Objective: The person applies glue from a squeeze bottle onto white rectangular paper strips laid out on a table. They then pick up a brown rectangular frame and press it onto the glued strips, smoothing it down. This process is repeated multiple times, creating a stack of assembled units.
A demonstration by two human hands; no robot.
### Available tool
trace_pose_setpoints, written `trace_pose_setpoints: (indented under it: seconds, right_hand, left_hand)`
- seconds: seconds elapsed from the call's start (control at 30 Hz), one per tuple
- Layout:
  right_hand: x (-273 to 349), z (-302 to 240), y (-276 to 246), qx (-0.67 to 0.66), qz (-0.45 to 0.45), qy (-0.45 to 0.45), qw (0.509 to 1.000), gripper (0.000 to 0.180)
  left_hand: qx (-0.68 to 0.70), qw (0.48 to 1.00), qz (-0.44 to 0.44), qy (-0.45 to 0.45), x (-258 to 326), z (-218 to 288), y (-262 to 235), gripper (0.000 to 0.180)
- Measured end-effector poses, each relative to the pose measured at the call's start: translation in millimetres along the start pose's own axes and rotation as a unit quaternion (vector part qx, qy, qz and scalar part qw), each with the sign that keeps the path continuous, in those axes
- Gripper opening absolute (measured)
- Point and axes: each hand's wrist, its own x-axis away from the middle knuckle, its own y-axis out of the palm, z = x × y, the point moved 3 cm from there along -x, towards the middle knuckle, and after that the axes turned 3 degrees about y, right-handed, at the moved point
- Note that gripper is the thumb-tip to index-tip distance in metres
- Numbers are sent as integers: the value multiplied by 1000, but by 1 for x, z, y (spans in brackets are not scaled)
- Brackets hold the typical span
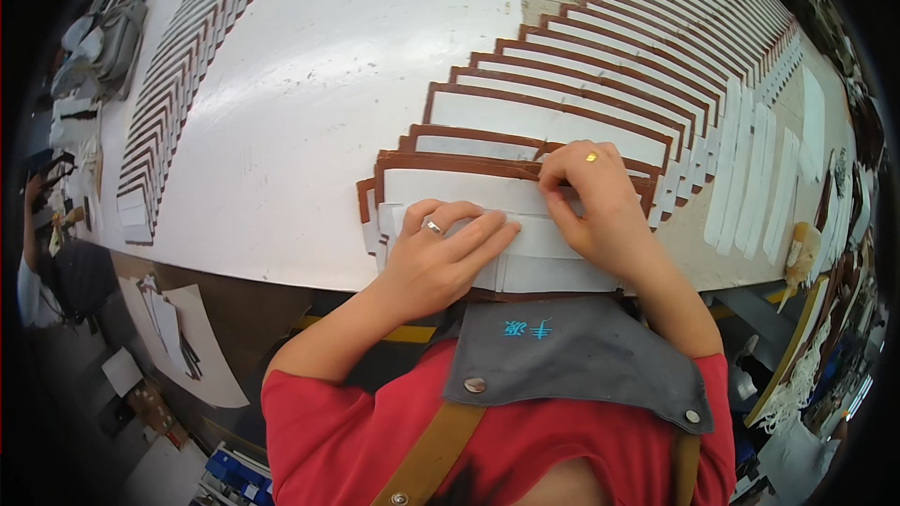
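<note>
At the near edge of the table lies a white panel with a brown, leather-like border (459,167); white pieces with fold lines cover its near part. My left hand (436,258) rests flat on the white surface, fingers stretched out and a ring on one of them. Farther right, my right hand (595,197) is closed, thumb and forefinger pinched at the panel's brown far edge. A small dark bit of that edge stands up by the fingertips. Under and beyond this panel, more brown-edged panels (553,112) overlap in a long row.
The row runs to the far right of the white table (281,103). Another row of brown-edged pieces (173,84) lies at the left. White strips (750,178) lie on the right, near a bottle with a yellowish body (802,253). A grey bag (122,42) sits far left.
</note>
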Motion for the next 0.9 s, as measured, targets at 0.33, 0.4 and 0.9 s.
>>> trace_pose_setpoints:
  seconds: [0.33,0.4,0.9]
  right_hand:
    - [0,2,-21,-124,-1,107,987,19]
    - [-2,6,-27,-168,-11,178,970,20]
    - [-122,147,-134,-295,127,226,920,22]
  left_hand:
    - [332,839,174,-393,17,-60,-32,44]
    - [423,788,174,-412,12,-65,-30,38]
    - [277,899,278,-193,-157,-207,-29,39]
